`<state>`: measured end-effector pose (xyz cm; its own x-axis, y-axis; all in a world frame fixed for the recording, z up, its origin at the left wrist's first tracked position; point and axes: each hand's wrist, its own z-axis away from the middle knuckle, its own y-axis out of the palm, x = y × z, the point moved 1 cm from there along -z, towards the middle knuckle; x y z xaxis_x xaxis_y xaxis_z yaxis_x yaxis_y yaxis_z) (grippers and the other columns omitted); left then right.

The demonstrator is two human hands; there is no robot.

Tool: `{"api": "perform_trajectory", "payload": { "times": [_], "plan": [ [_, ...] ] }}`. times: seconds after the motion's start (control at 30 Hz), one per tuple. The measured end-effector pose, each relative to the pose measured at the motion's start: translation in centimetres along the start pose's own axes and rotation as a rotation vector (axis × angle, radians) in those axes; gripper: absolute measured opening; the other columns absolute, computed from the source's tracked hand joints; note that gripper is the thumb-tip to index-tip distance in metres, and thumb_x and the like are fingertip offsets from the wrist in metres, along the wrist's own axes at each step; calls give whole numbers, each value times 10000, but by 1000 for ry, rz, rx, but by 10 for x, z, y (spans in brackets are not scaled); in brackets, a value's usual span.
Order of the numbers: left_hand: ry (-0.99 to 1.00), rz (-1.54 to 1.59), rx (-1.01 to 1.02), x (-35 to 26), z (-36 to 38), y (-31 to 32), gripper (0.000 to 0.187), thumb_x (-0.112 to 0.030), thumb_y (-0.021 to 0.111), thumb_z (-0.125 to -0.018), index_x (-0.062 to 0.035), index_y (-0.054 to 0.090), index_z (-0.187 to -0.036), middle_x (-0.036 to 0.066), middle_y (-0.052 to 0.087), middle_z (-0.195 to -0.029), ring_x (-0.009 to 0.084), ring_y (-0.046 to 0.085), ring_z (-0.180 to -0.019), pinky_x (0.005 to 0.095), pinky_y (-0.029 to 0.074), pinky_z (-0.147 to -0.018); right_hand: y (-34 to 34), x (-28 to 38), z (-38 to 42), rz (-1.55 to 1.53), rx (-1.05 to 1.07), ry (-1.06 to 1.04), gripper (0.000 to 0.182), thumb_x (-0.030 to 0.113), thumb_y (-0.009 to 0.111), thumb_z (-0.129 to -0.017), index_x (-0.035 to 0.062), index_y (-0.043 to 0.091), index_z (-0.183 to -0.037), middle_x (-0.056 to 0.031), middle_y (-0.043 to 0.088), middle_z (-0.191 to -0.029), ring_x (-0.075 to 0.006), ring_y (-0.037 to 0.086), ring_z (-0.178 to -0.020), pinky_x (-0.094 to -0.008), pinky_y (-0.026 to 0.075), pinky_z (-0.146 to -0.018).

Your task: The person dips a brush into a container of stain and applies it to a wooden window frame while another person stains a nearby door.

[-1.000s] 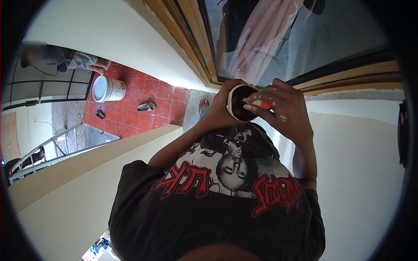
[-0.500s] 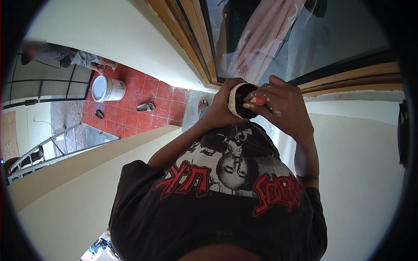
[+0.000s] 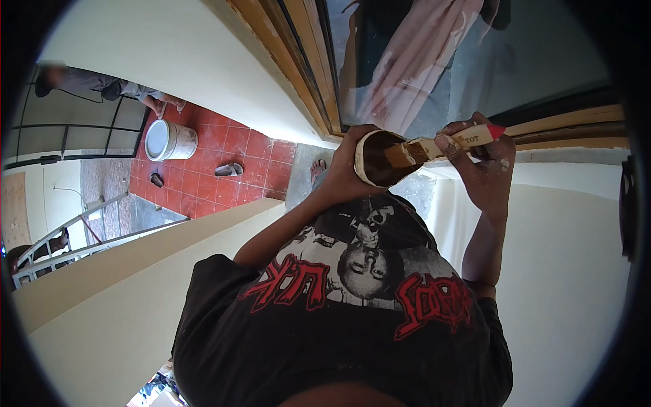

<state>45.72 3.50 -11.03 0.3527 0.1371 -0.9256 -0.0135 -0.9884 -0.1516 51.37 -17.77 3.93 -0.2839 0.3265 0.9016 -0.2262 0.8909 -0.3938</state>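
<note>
The bristles of the cream-handled paintbrush (image 3: 434,144) are hidden inside the small round dark-stained cup (image 3: 377,158).

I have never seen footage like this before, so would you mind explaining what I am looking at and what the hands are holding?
This is one picture from a camera worn on a person's head, looking down with a very wide lens, so the edges curve. The dark printed T-shirt at the bottom is the wearer's own. Their left hand holds a small round container with dark contents. Their right hand grips a paintbrush by its pale, red-tipped handle, with the bristles at the container's mouth. Above is a wooden window frame with glass. Far below lies a red tiled floor with a white bucket and a sandal. Another person is bent near the bucket.
</note>
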Motion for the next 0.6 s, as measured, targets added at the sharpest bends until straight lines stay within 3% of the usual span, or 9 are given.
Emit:
{"api": "perform_trajectory", "payload": {
  "times": [0.07,0.23,0.33,0.43,0.47,0.5,0.6],
  "plan": [
    [9,11,-5,2,0,0,937,-206,951,-600,-37,415,-1351,146,572,-1251,271,601,-1165,373,480,-995,2,-1,-4,206,43,-356,140,90,828,-790,43,751,-897,-80,758,-865,-170,717,-732,-266,551,-627],
    [-19,49,-1,2,-3,4,935,-199,949,-605,-28,411,-1349,148,566,-1247,259,588,-1181,366,477,-1002,25,-2,-1,293,138,-535,139,113,834,-775,40,761,-868,-76,755,-851,-179,684,-708,-287,521,-628],
    [-64,49,-9,2,-4,4,977,-192,950,-601,-21,376,-1373,144,545,-1273,243,566,-1204,370,466,-1021,39,1,9,-48,-2,57,148,97,826,-788,1,744,-866,-110,739,-824,-176,697,-720,-293,540,-683],
    [-73,-21,-32,5,-4,7,1023,-194,954,-589,-19,348,-1394,138,525,-1294,230,545,-1224,377,455,-1036,40,-14,14,-132,-194,87,154,104,820,-809,-11,729,-856,-103,731,-805,-149,700,-725,-272,543,-670],
    [-61,-59,-61,7,-5,7,1026,-200,956,-584,-19,352,-1393,136,527,-1287,229,544,-1221,375,455,-1032,37,-18,15,2,-208,42,167,117,821,-818,-10,721,-861,-84,729,-799,-133,697,-735,-255,538,-667],
    [-53,-79,-71,9,-6,6,1026,-200,956,-584,-19,352,-1393,136,527,-1287,229,544,-1221,375,455,-1032,39,-17,16,-107,-240,70,157,121,815,-825,0,726,-870,-80,730,-799,-126,690,-728,-264,528,-661],
    [-91,-39,-51,10,-7,9,1023,-219,961,-576,-17,368,-1385,137,525,-1293,234,544,-1223,373,454,-1031,38,-20,17,-119,-256,87,139,95,822,-794,17,733,-868,-78,736,-803,-157,695,-724,-278,521,-681]
  ]
}}
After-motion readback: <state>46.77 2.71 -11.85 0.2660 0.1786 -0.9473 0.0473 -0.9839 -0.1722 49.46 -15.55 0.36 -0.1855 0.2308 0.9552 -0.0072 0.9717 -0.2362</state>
